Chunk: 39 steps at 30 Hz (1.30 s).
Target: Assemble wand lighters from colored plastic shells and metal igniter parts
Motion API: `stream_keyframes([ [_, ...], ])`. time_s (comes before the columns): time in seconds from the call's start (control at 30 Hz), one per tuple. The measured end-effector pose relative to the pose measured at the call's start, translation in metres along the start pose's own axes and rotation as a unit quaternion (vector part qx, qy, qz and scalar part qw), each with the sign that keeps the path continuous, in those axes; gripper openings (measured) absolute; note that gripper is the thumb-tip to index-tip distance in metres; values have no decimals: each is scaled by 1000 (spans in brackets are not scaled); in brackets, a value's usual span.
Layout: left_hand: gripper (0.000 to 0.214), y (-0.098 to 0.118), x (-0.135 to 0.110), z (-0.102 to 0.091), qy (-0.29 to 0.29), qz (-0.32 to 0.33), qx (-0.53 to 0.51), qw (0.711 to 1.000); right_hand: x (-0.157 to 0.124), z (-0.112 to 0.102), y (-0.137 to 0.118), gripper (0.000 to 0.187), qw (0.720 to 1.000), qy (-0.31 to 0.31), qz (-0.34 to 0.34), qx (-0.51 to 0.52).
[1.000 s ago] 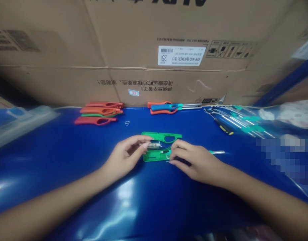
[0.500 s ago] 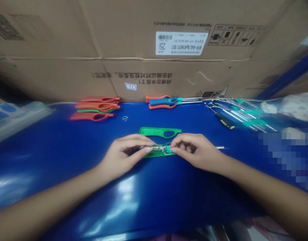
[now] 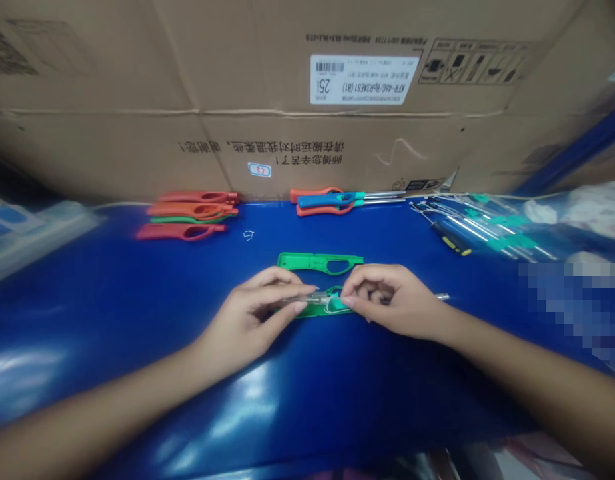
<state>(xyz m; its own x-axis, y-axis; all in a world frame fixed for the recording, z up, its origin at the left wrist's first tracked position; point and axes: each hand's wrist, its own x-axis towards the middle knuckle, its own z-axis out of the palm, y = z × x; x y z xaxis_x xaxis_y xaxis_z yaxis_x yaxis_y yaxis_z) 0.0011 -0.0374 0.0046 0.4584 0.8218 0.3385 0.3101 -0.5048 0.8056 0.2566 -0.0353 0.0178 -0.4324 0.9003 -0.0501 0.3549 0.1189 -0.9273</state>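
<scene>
Thumb and fingers of my left hand [image 3: 247, 312] pinch a clear lighter fuel tank [image 3: 314, 298]. My right hand [image 3: 400, 300] is closed on the teal collar [image 3: 336, 305] of a lighter's metal tube [image 3: 442, 297], whose far end sticks out to the right behind the hand. Thin white wire loops beside the collar, close to the tank's end. Both parts are held over a green lighter shell half [image 3: 315, 311], partly hidden by my hands. Just beyond lies another green shell half [image 3: 307, 262], inner side up.
Red, orange and green lighter shells [image 3: 185, 231] lie back left; lighters with metal tubes [image 3: 332, 200] rest against the cardboard [image 3: 267, 60]. At back right are a black-yellow screwdriver [image 3: 451, 240] and several tubes with teal collars [image 3: 507, 223]. Small white bits [image 3: 248, 235] sit on the blue table [image 3: 197, 413].
My left fingers have stretched further along the clear tank toward the teal collar. My right hand stays nearly in place, and the white wire loop shows more. The view has shifted slightly.
</scene>
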Motion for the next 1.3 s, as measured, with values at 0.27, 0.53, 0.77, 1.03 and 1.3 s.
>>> stream_keyframes([
  [0.27,20,-4,0,6,9,-78,-121,989,2,2,2,21,1000,-3,-21,12],
  [0.53,19,-5,-2,5,9,-87,-125,988,2,2,0,17,1000,-10,-29,2],
  [0.77,21,-5,0,6,4,-86,-122,989,2,4,0,15,999,6,-51,-15],
  [1.03,20,-2,-2,7,3,-119,-125,985,3,6,3,13,995,24,-86,-36],
  [1.3,20,-4,-1,7,-5,-106,-95,990,2,7,3,13,993,35,-106,-45],
])
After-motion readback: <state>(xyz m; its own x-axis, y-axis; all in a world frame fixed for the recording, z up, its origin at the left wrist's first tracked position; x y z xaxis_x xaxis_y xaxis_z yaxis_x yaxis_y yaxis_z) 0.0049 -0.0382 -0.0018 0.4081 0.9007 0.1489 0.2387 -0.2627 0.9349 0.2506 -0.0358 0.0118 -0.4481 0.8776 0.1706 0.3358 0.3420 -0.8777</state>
